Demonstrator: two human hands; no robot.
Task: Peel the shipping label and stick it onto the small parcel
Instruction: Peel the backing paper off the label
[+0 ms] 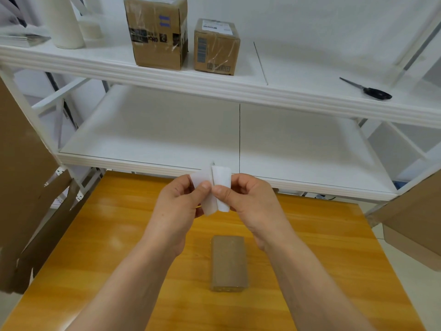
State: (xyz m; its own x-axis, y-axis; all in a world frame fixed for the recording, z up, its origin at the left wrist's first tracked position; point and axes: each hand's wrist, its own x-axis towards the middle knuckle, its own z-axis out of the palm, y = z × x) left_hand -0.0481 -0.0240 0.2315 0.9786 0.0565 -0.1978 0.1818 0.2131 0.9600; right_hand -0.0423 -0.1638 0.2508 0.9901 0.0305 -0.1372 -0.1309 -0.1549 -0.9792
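Note:
Both hands hold a white shipping label (220, 177) up in front of me, above the wooden table (107, 235). My left hand (177, 204) pinches the left sheet between thumb and fingers. My right hand (248, 199) pinches the right sheet. The two white layers are split apart along a vertical seam in the middle; which one is the backing I cannot tell. The small parcel (228, 262), a flat brown cardboard box, lies on the table below my hands and between my forearms, with nothing touching it.
A white shelf unit (214, 91) stands behind the table. Its upper shelf carries two taped cardboard boxes (157, 32) (216, 46), a white roll (64, 22) and black scissors (372, 90). Flat cardboard sheets (21, 187) lean at the left, another box (415, 230) at the right.

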